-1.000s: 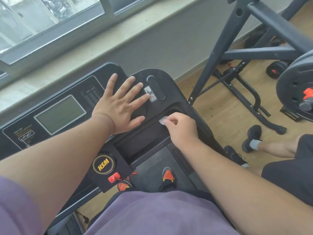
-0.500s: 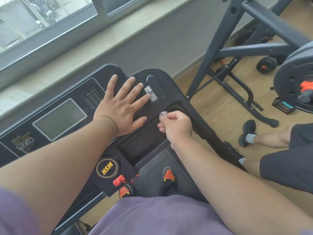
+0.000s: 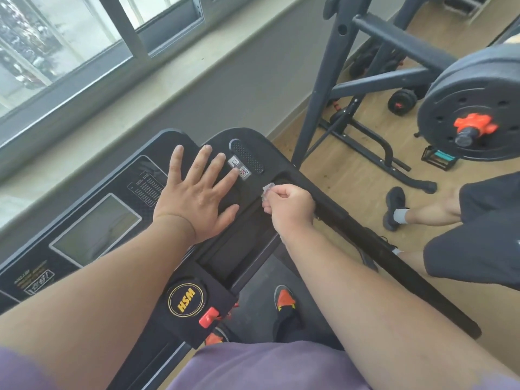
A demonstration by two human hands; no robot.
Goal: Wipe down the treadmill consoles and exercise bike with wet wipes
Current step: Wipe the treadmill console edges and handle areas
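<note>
A black treadmill console point(image 3: 135, 175) with a grey screen point(image 3: 95, 229) fills the middle of the view. My left hand point(image 3: 197, 198) lies flat on it, fingers spread, to the right of the screen. My right hand point(image 3: 289, 206) is closed around a small crumpled white wet wipe point(image 3: 267, 190), which pokes out at the fingertips. That hand sits at the right end of the console's recessed tray point(image 3: 233, 249), just below a QR sticker point(image 3: 244, 173) and a speaker grille point(image 3: 247, 156).
A round HSM badge point(image 3: 185, 299) and red safety key point(image 3: 208, 318) sit at the console's near edge. A black weight rack point(image 3: 323, 80) with a barbell plate point(image 3: 472, 108) stands on the right. Another person's legs point(image 3: 422, 215) are beside the right handrail point(image 3: 394, 254). A window sill point(image 3: 140, 88) runs behind.
My right hand has lifted a little out of the tray toward the console's right edge, the wipe still pinched in it. My left hand has stayed flat in place.
</note>
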